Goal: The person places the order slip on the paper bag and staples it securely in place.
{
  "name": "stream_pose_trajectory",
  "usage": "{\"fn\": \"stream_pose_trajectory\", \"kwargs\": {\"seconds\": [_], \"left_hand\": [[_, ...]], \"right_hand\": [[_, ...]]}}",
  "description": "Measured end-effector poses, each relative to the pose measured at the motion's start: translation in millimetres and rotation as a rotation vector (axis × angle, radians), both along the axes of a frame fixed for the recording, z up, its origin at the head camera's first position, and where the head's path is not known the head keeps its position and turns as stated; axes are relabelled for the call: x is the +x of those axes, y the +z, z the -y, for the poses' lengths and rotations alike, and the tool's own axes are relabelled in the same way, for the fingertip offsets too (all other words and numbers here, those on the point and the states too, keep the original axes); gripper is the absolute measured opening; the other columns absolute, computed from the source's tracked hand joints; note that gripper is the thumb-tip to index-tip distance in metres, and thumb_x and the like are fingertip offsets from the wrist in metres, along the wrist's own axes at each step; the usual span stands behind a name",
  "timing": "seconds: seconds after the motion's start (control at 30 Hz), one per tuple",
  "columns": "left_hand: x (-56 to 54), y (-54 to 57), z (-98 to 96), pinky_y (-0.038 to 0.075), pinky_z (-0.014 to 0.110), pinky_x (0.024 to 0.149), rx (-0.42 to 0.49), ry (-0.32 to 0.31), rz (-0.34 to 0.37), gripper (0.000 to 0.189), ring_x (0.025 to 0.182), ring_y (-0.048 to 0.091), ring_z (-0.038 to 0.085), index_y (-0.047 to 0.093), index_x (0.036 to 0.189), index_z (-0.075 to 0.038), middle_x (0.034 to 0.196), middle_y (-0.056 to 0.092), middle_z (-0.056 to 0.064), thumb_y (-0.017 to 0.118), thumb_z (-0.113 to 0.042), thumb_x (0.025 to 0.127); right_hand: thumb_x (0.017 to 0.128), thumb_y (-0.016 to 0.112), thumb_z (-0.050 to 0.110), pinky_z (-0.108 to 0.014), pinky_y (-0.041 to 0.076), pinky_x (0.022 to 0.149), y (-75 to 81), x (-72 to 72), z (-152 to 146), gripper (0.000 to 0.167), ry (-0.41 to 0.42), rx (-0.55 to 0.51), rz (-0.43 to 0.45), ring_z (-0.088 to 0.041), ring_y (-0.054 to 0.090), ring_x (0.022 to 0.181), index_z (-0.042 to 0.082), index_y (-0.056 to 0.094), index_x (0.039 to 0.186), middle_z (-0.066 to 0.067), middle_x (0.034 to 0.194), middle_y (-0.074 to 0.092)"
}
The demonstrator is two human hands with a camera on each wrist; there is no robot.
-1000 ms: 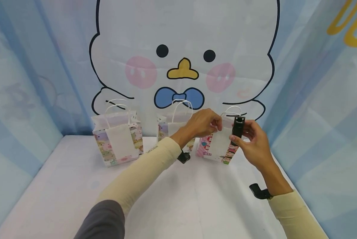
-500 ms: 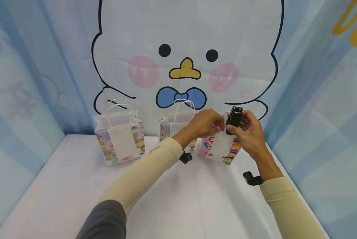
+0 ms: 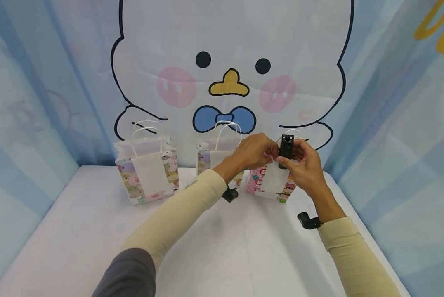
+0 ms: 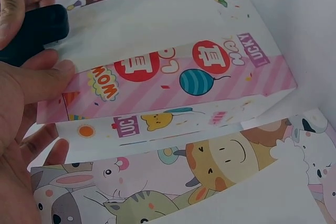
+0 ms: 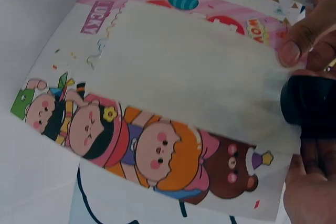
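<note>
At the right end of the row, a white paper gift bag [image 3: 272, 181] stands upright, with pink stripes and cartoon figures at its sides. My left hand [image 3: 253, 152] pinches its top edge near the left corner, thumb [image 4: 50, 82] on the outside. A black stapler [image 3: 286, 147] is held upright in my right hand [image 3: 306, 165], its lower end at the bag's upper edge, close beside the left fingertips. In the right wrist view the stapler [image 5: 310, 106] overlaps the rim of the bag [image 5: 178, 72]. The jaws are hidden.
Two similar bags with animal prints and white rope handles stand to the left: one gift bag [image 3: 151, 177] at the far left, another bag [image 3: 204, 160] partly behind my left hand. A printed curtain [image 3: 229, 33] hangs behind the white table [image 3: 207, 255].
My right hand has brought the stapler up and left, from in front of the bag's right side to its top edge. The left hand stays at the rim.
</note>
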State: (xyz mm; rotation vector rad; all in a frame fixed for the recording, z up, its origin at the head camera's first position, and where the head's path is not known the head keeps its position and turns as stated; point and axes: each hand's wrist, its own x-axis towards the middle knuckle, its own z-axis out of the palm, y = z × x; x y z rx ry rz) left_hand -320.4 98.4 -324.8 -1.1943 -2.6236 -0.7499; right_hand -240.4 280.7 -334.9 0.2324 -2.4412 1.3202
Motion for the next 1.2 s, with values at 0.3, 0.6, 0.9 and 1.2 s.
{"fn": "stream_pose_trajectory", "kwargs": {"seconds": [0.3,0.6,0.9,1.2], "left_hand": [[-1.0,2.4,2.1,0.055,0.024,0.085,-0.013,-0.002,-0.006,0.008,0.094,0.063,0.009,0.081,0.101,-0.023,0.101,0.074,-0.007,0.08,-0.018,0.096],[-0.6,0.2,2.4,0.056,0.023,0.088,0.006,0.003,0.022,0.011,0.095,0.065,0.008,0.08,0.096,-0.025,0.101,0.075,-0.009,0.079,-0.014,0.096],[0.7,-2.0,1.1,0.053,0.022,0.083,0.018,-0.006,-0.013,0.012,0.092,0.063,0.007,0.079,0.093,-0.025,0.097,0.073,-0.01,0.081,-0.013,0.094],[3.7,-2.8,0.8,0.052,0.023,0.086,0.0,0.015,-0.044,0.011,0.097,0.06,0.007,0.079,0.094,-0.026,0.099,0.07,-0.011,0.079,-0.015,0.096]], "right_hand": [[0.092,0.084,0.017,-0.028,0.057,0.105,0.2,0.1,11,0.055,-0.121,0.004,-0.039,-0.026,0.07,0.117,0.007,0.061,0.142,-0.015,0.131,0.074],[0.095,0.079,0.011,-0.02,0.053,0.107,5.5,9.7,3,0.051,-0.028,-0.159,-0.073,-0.014,0.065,0.12,0.005,0.055,0.14,-0.007,0.132,0.067],[0.095,0.08,0.01,-0.005,0.046,0.097,-2.1,43.3,-33,0.052,-0.113,-0.007,-0.08,0.002,0.062,0.109,0.003,0.058,0.142,0.01,0.124,0.067],[0.097,0.08,0.026,-0.069,0.047,0.103,-42.6,74.1,-79,0.069,-0.239,0.287,0.079,-0.046,0.061,0.122,0.0,0.05,0.153,-0.031,0.133,0.065]]}}
